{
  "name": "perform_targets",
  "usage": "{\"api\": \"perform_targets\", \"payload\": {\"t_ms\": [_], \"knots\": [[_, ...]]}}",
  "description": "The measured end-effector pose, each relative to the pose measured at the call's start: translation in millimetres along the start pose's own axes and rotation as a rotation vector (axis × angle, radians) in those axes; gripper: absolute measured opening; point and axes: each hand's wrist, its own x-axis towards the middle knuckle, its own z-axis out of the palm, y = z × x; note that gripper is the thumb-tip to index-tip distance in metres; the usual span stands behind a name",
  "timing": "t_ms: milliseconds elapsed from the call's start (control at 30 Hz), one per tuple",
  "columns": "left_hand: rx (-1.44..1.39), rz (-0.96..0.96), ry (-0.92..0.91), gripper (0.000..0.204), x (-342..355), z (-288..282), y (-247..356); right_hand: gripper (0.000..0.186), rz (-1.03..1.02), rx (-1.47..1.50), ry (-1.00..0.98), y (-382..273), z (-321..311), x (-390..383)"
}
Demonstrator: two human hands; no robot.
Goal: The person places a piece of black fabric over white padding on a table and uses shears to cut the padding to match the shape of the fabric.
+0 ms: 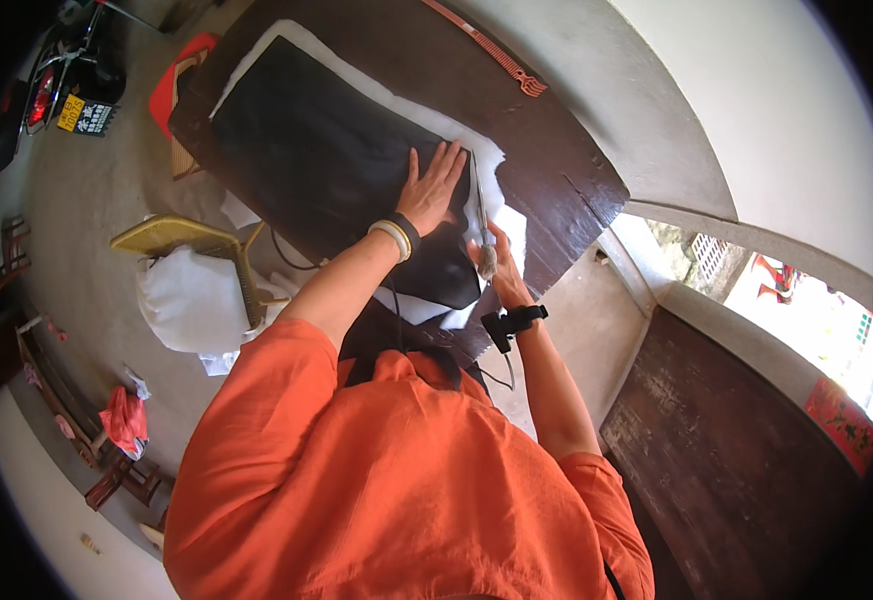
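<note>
My left hand (432, 190) lies flat with its fingers spread on a black sheet of cloth or leather-like material (327, 140), near its right edge. Under that sheet is a layer of white padding (382, 92), showing as an uneven border around it. My right hand (505, 270) is closed around the handles of scissors (481, 205), which look wrapped in something greyish. Their long blades point away from me along the black sheet's right edge, over the white padding. The fingers are partly hidden behind the handles.
The work lies on a dark brown wooden table (567, 170). A long orange-pink plastic strip with a hand-shaped end (497, 55) rests by its far edge. To the left stand a yellowish chair (172, 235) bearing white material (192, 300), and a red chair (165, 90).
</note>
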Motion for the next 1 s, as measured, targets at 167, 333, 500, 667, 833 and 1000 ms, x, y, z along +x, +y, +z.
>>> {"api": "perform_targets", "payload": {"t_ms": [167,333,500,667,833,1000], "knots": [[-0.002,-0.009,0.019,0.108,1.0,4.2,-4.5,0.075,0.059,0.111,0.048,-18.8,8.4,10.7],[-0.014,0.000,0.015,0.105,2.0,2.0,-5.7,0.064,0.064,0.108,0.042,-9.4,7.7,13.9],[-0.008,-0.001,-0.025,0.100,1.0,-0.6,-6.5,0.072,-0.007,0.137,0.086,-25.8,6.7,31.5],[-0.013,0.009,-0.034,0.103,3.8,-1.2,-5.6,0.069,0.054,0.214,0.051,-26.7,-3.3,48.8],[-0.021,0.000,-0.047,0.104,4.8,0.6,-4.5,0.066,0.117,0.233,0.117,-50.6,-12.8,37.7],[-0.039,-0.001,-0.015,0.105,0.4,0.0,-7.6,0.065,-0.184,0.114,0.200,-61.3,-45.1,10.8]]}}
